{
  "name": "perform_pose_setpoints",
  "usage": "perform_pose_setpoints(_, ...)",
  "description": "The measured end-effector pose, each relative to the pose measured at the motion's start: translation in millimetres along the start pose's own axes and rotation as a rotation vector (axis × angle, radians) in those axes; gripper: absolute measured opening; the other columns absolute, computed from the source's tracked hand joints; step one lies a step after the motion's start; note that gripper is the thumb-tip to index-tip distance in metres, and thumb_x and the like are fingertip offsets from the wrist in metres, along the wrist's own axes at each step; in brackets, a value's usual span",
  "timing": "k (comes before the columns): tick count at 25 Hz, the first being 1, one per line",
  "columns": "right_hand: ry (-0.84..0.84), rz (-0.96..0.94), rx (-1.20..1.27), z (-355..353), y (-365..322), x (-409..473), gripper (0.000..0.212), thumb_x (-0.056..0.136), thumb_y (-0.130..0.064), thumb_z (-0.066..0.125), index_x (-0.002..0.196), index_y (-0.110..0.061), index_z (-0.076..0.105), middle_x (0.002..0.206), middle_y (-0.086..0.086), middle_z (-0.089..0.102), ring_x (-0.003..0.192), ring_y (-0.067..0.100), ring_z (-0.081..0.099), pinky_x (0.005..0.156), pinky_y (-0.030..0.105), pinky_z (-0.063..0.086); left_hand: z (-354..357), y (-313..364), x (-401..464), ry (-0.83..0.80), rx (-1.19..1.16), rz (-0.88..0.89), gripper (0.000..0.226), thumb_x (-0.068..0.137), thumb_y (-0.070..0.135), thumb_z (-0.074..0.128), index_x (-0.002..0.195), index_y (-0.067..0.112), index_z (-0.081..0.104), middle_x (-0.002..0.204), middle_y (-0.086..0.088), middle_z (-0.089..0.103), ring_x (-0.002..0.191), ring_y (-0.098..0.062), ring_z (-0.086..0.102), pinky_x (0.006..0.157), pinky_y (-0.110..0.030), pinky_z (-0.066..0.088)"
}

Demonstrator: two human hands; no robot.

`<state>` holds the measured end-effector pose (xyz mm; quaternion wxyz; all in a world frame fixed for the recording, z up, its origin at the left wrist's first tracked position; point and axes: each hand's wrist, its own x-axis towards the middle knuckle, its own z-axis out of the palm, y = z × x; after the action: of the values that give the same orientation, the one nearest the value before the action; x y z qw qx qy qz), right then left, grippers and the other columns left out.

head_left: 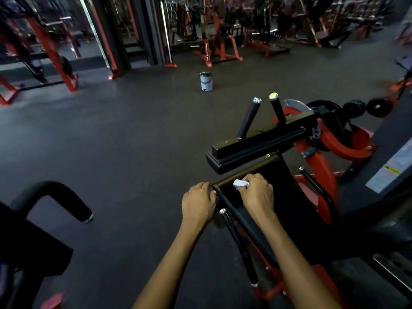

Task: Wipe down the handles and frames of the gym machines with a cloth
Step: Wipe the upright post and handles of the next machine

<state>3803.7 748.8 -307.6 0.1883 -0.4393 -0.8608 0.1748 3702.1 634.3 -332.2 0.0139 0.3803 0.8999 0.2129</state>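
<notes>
Far to the left of the hands, at the lower left edge, a curved black padded handle point(55, 197) of another machine arcs over the dark rubber floor point(122, 141), ending in a chrome cap. The left hand point(198, 204) grips the near left corner of the black seat pad point(278, 197), its fingers curled over the pad's edge and the thumb pressed against the corner. Just below that hand and touching nothing, a black side handle point(238, 246) with chrome ends runs along the seat toward the camera. Just to the right, close beside the left hand, the right hand point(256, 195) rests on top of the same pad with its fingers closed around a small bunched white cloth point(240, 183); only a corner of the cloth pokes out between thumb and forefinger, against the pad's front edge. Beyond both hands, a long black padded bar point(256, 148) crosses the machine, and two upright black grips point(248, 118) with metal caps rise from it. Well beyond those, a grey bucket point(206, 80) stands alone on the floor. To the right of the gripping hands, the red frame point(321, 166) of the machine curves up around a black weight plate, and a second black side handle point(316, 188) mirrors the first on the seat's far side. Red and black machines line the blurred background.
</notes>
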Motion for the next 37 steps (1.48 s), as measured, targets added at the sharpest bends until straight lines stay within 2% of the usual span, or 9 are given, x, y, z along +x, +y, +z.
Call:
perform_pose_setpoints(7, -0.056, -0.081, 0.039, 5, -43, 13, 0.016, 0.086, -0.022, 0.061, 0.1, -0.014, 0.065, 0.105, 0.007, 0.06, 0.1, 0.027, 0.058, 0.085, 0.035, 0.041, -25, -17, -8, 0.059, -0.03, -0.067, 0.04, 0.099, 0.034, 0.042, 0.134, 0.017, 0.051, 0.135, 0.001, 0.055, 0.123, -0.018, 0.05, 0.098, -0.031, 0.038)
perform_pose_setpoints(15, -0.344, -0.457, 0.201, 42, -115, 15, 0.015, 0.086, -0.021, 0.06, 0.098, -0.014, 0.065, 0.106, 0.008, 0.062, 0.099, 0.03, 0.058, 0.08, 0.034, 0.042, -62, -40, -34, 0.316, 0.016, -0.409, 0.036, 0.098, 0.028, 0.047, 0.128, 0.011, 0.057, 0.13, -0.003, 0.059, 0.12, -0.022, 0.053, 0.097, -0.035, 0.041)
perform_pose_setpoints(20, -0.47, -0.641, 0.313, 47, -150, 5, 0.012, 0.085, -0.016, 0.058, 0.095, -0.013, 0.065, 0.105, 0.008, 0.064, 0.097, 0.029, 0.06, 0.075, 0.032, 0.043, -77, -37, -58, 0.451, 0.092, -0.601, 0.039, 0.098, 0.029, 0.045, 0.134, 0.015, 0.053, 0.134, 0.002, 0.055, 0.124, -0.016, 0.049, 0.1, -0.029, 0.037)
perform_pose_setpoints(24, -0.545, -0.718, 0.446, 50, -184, -10, 0.01, 0.084, -0.016, 0.06, 0.091, -0.012, 0.065, 0.098, 0.009, 0.068, 0.092, 0.029, 0.061, 0.068, 0.031, 0.042, -100, -47, -77, 0.635, 0.153, -0.637, 0.035, 0.095, 0.021, 0.053, 0.128, 0.011, 0.059, 0.132, -0.003, 0.058, 0.123, -0.02, 0.052, 0.101, -0.034, 0.04)
perform_pose_setpoints(28, -0.587, -0.768, 0.527, 58, -225, -24, 0.01, 0.085, -0.016, 0.061, 0.093, -0.012, 0.066, 0.096, 0.009, 0.069, 0.091, 0.028, 0.062, 0.064, 0.027, 0.038, -134, -79, -87, 0.943, 0.231, -0.574, 0.034, 0.091, 0.019, 0.051, 0.122, 0.009, 0.063, 0.13, -0.006, 0.06, 0.126, -0.022, 0.052, 0.105, -0.039, 0.043)
perform_pose_setpoints(30, -0.61, -0.788, 0.57, 62, -250, -27, 0.009, 0.084, -0.014, 0.061, 0.09, -0.013, 0.066, 0.094, 0.009, 0.069, 0.09, 0.029, 0.062, 0.065, 0.029, 0.041, -153, -89, -92, 1.079, 0.28, -0.527, 0.037, 0.092, 0.022, 0.044, 0.123, 0.01, 0.062, 0.135, -0.005, 0.055, 0.131, -0.021, 0.046, 0.109, -0.036, 0.038)
perform_pose_setpoints(33, -0.616, -0.816, 0.652, 64, -288, -24, 0.005, 0.082, -0.016, 0.061, 0.085, -0.014, 0.065, 0.088, 0.009, 0.068, 0.084, 0.029, 0.062, 0.064, 0.032, 0.043, -178, -104, -96, 1.24, 0.369, -0.537, 0.04, 0.092, 0.02, 0.044, 0.129, 0.009, 0.055, 0.145, -0.007, 0.044, 0.139, -0.022, 0.033, 0.115, -0.029, 0.023)
perform_pose_setpoints(37, -0.612, -0.874, 0.743, 65, -336, -22, 0.008, 0.079, -0.015, 0.062, 0.086, -0.014, 0.066, 0.087, 0.009, 0.068, 0.081, 0.028, 0.061, 0.065, 0.032, 0.044, -197, -122, -93, 1.266, 0.486, -0.642, 0.054, 0.091, 0.022, 0.048, 0.142, 0.011, 0.035, 0.156, -0.005, 0.022, 0.147, -0.021, 0.015, 0.12, -0.03, 0.012)
